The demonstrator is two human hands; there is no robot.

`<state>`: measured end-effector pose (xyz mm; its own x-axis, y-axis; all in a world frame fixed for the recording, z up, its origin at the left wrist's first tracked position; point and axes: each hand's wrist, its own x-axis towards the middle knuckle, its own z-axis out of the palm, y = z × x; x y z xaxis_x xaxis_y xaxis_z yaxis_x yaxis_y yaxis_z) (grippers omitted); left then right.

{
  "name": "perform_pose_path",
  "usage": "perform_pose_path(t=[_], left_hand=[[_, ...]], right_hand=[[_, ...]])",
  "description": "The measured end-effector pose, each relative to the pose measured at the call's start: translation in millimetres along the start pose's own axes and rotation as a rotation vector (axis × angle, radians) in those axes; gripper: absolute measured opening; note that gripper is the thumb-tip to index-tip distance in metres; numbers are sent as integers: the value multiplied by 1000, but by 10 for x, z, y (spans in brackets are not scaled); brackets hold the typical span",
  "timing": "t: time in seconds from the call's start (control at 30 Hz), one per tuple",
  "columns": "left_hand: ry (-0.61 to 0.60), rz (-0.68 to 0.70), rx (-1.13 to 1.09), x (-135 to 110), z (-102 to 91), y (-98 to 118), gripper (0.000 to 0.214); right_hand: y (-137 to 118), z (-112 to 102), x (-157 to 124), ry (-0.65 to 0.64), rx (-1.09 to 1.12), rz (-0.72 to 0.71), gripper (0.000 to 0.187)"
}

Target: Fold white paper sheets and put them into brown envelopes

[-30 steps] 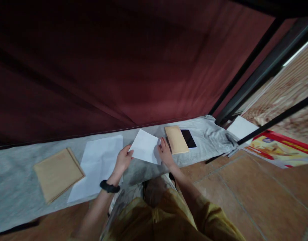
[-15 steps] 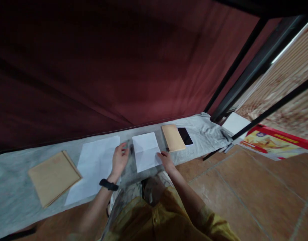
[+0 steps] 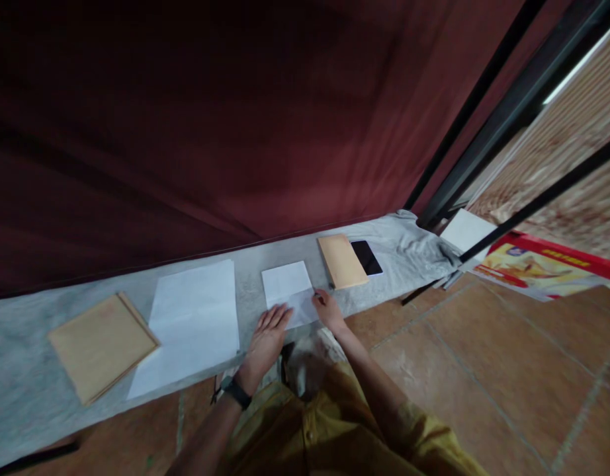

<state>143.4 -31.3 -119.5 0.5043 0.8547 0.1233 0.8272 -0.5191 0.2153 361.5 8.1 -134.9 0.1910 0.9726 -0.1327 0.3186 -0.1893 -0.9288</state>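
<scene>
A creased white sheet of paper (image 3: 287, 281) lies on the grey cloth in front of me, its near half in shadow. My left hand (image 3: 271, 325) rests palm down on the sheet's near left part, fingers stretched out. At the right edge, by the crease, my right hand (image 3: 327, 309) is closed with fingers pinched together. A small dark spot shows at its fingertips, too small to name. Just beyond that hand lies a tan envelope (image 3: 343, 262), partly over a dark-screened tablet (image 3: 367, 258).
Larger white sheets (image 3: 196, 314) lie to my left, partly under a stack of brown envelopes (image 3: 104, 345). The narrow cloth-covered table (image 3: 250, 277) backs onto a dark red curtain (image 3: 285, 132). Black poles and a red-and-yellow box (image 3: 548, 268) stand at right.
My left hand has come down from beside the sheet and now lies flat on its near left part. My right hand has shifted slightly up along the right edge.
</scene>
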Motion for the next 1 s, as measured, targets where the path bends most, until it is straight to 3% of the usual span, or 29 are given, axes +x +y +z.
perform_pose_path(t=[0.2,0.37,0.57,0.83,1.0], left_hand=[[5,-10,-231,48,-19,-170,45],[28,-192,-570,144,-73,-374,35],[50,-312,-714,133,-102,-378,44],[132,-451,-652,207,-165,-382,47],[269,-547,-597,323,-137,-399,36]], right_hand=[[223,-318,-320,-95,-177,-440,51],[172,-416,-310,-263,-363,-623,51],[0,-393,-141,-243,-376,-525,24],[-70,-222,-12,-93,-394,-295,22],[-180,-149,74,-37,-518,-209,18]])
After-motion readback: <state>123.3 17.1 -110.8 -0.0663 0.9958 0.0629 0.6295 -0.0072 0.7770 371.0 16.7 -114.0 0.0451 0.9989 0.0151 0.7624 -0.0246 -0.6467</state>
